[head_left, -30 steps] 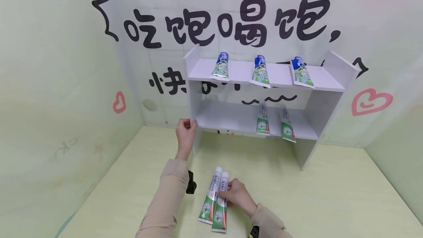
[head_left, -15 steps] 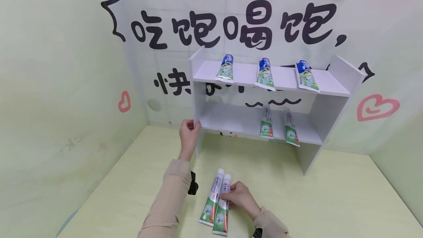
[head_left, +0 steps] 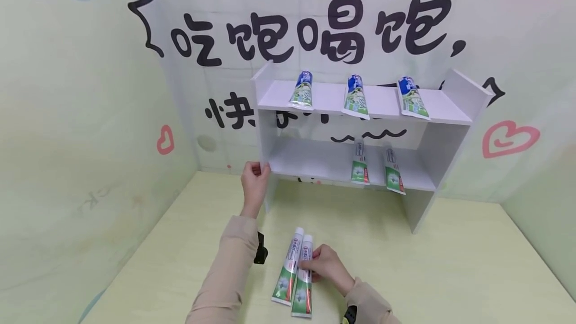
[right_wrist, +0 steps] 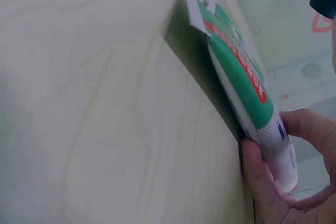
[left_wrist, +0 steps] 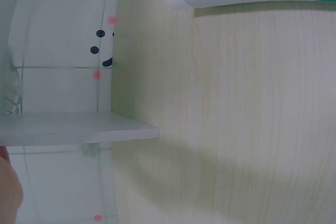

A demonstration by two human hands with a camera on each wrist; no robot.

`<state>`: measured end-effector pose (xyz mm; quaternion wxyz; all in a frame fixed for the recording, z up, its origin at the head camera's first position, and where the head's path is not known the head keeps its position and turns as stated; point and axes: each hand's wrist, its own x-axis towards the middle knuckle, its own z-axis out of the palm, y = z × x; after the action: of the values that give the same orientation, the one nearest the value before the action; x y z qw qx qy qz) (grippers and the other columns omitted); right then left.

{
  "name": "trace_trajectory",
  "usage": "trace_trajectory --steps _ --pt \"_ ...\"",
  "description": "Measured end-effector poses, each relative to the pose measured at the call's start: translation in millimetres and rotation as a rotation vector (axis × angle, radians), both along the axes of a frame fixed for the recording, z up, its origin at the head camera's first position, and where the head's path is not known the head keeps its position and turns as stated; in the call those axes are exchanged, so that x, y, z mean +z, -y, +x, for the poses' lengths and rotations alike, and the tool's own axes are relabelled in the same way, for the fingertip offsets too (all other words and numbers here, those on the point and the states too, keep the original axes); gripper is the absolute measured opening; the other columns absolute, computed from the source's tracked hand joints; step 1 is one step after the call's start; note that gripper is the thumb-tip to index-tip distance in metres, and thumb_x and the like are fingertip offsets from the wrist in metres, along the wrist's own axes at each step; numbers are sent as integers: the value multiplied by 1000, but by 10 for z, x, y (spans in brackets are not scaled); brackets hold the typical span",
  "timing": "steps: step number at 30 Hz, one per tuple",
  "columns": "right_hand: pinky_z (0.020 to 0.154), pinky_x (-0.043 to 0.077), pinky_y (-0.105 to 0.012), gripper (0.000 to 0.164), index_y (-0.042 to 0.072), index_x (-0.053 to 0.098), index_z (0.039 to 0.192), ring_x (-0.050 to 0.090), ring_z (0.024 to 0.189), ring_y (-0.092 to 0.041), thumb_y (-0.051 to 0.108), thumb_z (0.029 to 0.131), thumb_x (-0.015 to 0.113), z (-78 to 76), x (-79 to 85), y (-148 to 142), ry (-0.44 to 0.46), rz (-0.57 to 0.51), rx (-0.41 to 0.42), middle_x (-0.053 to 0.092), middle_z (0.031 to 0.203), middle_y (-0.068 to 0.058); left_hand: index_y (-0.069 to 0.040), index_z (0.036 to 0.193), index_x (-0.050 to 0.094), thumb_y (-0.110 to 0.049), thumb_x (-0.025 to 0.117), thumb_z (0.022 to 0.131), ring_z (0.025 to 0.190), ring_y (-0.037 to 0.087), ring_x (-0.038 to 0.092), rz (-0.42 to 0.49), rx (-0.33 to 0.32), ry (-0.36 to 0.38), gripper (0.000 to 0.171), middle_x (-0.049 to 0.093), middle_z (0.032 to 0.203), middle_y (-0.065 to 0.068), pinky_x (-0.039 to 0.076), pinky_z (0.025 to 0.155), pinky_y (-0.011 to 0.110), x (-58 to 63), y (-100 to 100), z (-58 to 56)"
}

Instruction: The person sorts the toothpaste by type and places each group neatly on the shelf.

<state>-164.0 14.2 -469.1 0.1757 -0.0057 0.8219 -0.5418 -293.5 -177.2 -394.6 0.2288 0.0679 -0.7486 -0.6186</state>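
My right hand (head_left: 330,267) pinches a green and white toothpaste tube (head_left: 302,291) between thumb and fingers, low over the table. In the right wrist view the thumb and a finger grip the tube (right_wrist: 247,82) from both sides near its cap end. A second matching tube (head_left: 285,276) lies right beside it on the left. At the far left, my left hand (head_left: 255,184) holds the front edge of the side panel of a white two-tier shelf (head_left: 310,158). Only a bit of that hand (left_wrist: 8,190) shows at the left wrist view's edge.
Three blue and green toothpaste tubes (head_left: 356,98) lie spaced along the upper tier. On the lower tier, two green and white tubes (head_left: 360,166) lie toward the right, ends slightly over the front edge. Printed walls (head_left: 94,114) enclose the pale table (head_left: 472,264).
The head view shifts slightly and comes back. Both hands keep their holds, and the tubes stay almost where they were.
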Motion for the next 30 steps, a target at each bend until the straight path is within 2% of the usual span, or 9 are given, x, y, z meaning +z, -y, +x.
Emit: trace_trajectory --steps 12,30 --pt "52 53 -24 31 -2 46 88 58 57 -14 10 74 70 -27 26 4 -21 15 1 59 79 -12 1 104 50 -22 56 88 88 21 53 -1 9 -16 28 56 98 14 48 74 28 18 32 -7" --pt "51 52 -23 32 -2 47 88 57 57 -14 9 71 72 -17 12 -11 12 29 -3 57 79 -11 0 101 51 -22 57 87 85 21 54 -7 11 -27 27 56 95 14 48 72 28 -21 14 -22"
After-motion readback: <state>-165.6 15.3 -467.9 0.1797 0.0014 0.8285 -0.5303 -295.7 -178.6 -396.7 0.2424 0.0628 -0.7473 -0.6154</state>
